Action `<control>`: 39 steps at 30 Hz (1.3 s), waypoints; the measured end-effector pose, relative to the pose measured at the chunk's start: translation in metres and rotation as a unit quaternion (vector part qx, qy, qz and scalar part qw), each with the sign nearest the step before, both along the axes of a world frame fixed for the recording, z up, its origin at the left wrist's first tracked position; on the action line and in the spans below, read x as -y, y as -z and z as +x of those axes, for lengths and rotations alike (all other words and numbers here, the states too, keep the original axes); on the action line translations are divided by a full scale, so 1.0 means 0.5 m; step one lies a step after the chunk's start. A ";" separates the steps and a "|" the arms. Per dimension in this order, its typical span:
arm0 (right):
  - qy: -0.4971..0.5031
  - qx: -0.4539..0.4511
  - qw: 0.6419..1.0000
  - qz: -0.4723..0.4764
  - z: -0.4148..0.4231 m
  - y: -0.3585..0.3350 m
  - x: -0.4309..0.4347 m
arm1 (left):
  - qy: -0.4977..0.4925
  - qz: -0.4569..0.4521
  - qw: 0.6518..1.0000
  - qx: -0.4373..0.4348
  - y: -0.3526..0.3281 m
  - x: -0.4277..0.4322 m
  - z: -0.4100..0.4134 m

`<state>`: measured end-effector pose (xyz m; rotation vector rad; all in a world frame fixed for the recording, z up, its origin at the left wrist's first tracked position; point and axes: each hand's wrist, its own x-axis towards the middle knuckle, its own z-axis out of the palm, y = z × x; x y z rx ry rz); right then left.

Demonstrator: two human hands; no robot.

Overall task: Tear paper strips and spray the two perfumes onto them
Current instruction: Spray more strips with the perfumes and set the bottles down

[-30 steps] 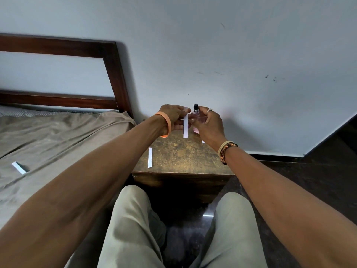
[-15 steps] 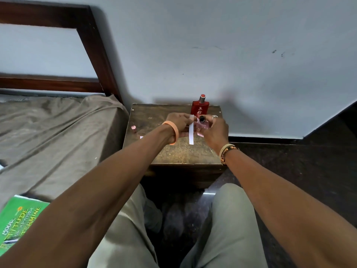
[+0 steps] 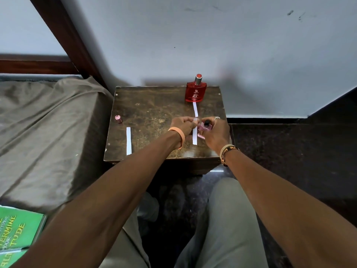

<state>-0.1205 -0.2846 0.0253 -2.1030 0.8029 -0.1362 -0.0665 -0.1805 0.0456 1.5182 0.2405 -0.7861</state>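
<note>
A scuffed brown tabletop [image 3: 154, 113] stands against a grey wall, bed [image 3: 48, 122] to its left. The left hand [image 3: 182, 125] pinches a paper strip [image 3: 194, 137] hanging upright; the right hand [image 3: 217, 132] grips a pink perfume bottle [image 3: 205, 128], seemingly uncapped. Since a moment ago the view dipped, revealing the red perfume bottle [image 3: 195, 91] at the far edge, another strip [image 3: 128, 141] near the front-left edge.

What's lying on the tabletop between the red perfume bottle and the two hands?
In the head view, one white paper strip lies lengthwise between the red perfume bottle and the hands; otherwise bare wood.
</note>
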 end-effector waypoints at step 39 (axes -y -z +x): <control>-0.246 0.030 0.968 -0.043 0.211 -0.047 -0.372 | -0.228 0.007 0.973 -0.025 -0.009 -0.475 0.195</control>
